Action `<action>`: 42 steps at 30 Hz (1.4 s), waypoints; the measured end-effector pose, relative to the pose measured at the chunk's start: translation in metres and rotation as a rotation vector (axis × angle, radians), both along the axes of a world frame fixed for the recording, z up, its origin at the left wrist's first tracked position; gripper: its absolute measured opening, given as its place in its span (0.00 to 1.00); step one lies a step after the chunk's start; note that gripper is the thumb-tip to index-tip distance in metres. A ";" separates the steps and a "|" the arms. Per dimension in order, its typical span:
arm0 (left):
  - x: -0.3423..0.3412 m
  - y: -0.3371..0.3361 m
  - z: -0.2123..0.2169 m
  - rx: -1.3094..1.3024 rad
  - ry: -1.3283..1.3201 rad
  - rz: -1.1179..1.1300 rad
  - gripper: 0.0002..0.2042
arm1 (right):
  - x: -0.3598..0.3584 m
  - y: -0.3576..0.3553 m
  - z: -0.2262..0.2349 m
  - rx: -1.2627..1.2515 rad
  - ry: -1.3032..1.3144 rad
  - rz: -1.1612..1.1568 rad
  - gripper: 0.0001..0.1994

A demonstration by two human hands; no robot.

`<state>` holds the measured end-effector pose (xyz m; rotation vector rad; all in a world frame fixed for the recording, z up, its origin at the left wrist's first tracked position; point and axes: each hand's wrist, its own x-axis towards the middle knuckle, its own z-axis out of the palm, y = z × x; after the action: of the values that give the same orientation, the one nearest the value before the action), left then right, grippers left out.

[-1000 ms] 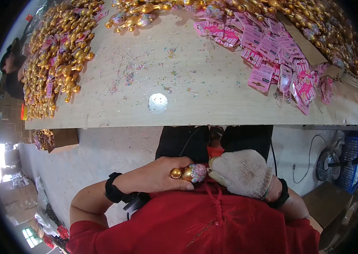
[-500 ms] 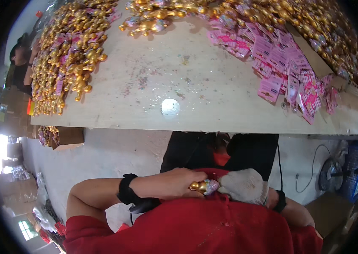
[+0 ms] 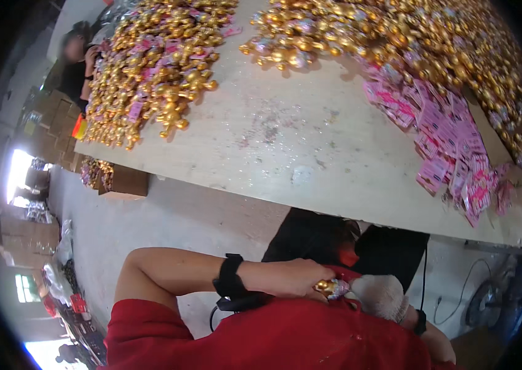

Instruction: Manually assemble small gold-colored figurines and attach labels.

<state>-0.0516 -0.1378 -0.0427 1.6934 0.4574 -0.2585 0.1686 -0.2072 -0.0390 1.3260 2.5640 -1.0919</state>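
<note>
My left hand [image 3: 301, 277], bare with a black band at the wrist, is closed around a small shiny gold ornament [image 3: 333, 288] with a glittery pinkish-silver part. It is held low, close to my red shirt. My right hand [image 3: 381, 297], in a whitish glove, is curled up against the glittery end of the ornament. Its fingertips are hidden, so what they pinch cannot be made out. On the table beyond lie pink printed cards [image 3: 452, 132] in a loose pile at the right.
Heaps of gold ornaments [image 3: 156, 68] cover the far left of the pale table [image 3: 261, 179], and more [image 3: 409, 37] lie at the back right by a cardboard strip. Glitter is scattered mid-table. A cardboard box [image 3: 126, 182] stands below at left. Another person [image 3: 73, 68] is at the far left.
The view has turned and tilted, so the table now slopes down to the right and the hands appear further right. Both hands stay together at the gold ornament.
</note>
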 end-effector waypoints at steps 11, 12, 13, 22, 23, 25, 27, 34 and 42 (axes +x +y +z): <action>-0.001 -0.004 -0.005 -0.048 -0.108 0.064 0.05 | 0.004 -0.027 -0.055 -0.279 0.597 -0.348 0.05; -0.002 -0.008 -0.014 -0.006 -0.171 0.074 0.06 | 0.005 -0.039 -0.068 -0.443 0.757 -0.505 0.04; -0.002 -0.010 -0.016 0.029 -0.231 0.093 0.06 | -0.005 -0.030 -0.056 -0.628 0.909 -0.655 0.04; -0.005 -0.009 -0.006 0.071 -0.139 0.044 0.09 | -0.012 -0.010 -0.004 -0.657 0.503 -0.569 0.05; -0.006 -0.010 -0.007 0.051 -0.160 0.048 0.09 | -0.014 -0.008 0.004 -0.567 0.491 -0.507 0.05; -0.008 -0.011 -0.011 0.136 -0.176 0.083 0.09 | -0.016 -0.005 0.014 -0.382 0.467 -0.399 0.06; -0.010 -0.005 -0.008 0.092 -0.157 0.114 0.10 | -0.013 0.001 0.011 -0.419 0.500 -0.407 0.09; -0.032 0.041 0.028 -0.238 -0.026 0.448 0.17 | -0.013 0.064 0.037 -0.634 0.891 -0.762 0.06; -0.046 0.047 0.037 -0.563 -0.233 0.662 0.23 | -0.029 0.094 0.050 -0.560 1.061 -0.838 0.08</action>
<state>-0.0974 -0.0904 -0.0053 0.9408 0.6683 0.2747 0.1397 -0.1128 0.0107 1.9996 1.6404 -3.0252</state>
